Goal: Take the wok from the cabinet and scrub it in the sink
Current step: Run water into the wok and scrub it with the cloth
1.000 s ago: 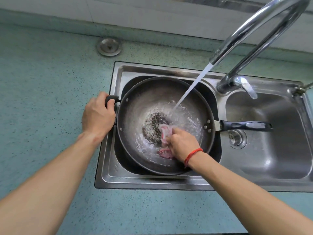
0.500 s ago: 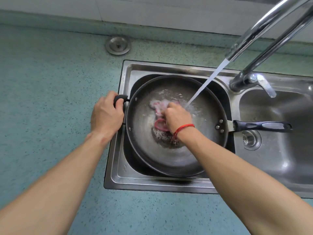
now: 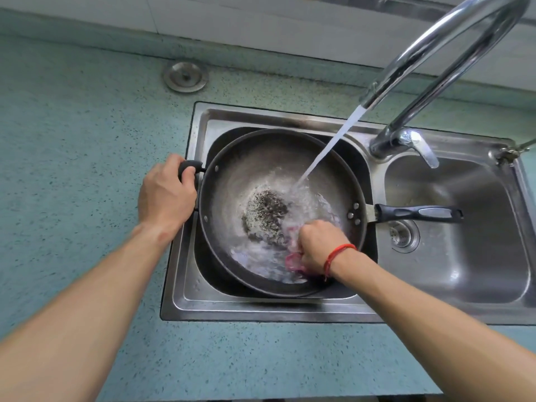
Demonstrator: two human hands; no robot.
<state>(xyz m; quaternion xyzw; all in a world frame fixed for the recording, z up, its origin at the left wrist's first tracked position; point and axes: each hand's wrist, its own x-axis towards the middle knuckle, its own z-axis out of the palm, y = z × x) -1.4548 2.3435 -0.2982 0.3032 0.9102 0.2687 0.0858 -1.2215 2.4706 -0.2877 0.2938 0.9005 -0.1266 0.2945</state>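
A speckled green table (image 3: 72, 175) surrounds a steel double sink (image 3: 452, 250), its right edge cut off by the frame. The wok (image 3: 261, 169) fills the left basin, long handle (image 3: 417, 213) reaching over the right one. Water from the tap (image 3: 435, 50) blurs the wok's bottom around a dark patch. The left hand (image 3: 165, 195) is wrapped around the short side handle (image 3: 190, 165); the right hand (image 3: 319, 245) is clenched on a pink cloth (image 3: 293, 261) — mostly hidden — pressed inside the wok.
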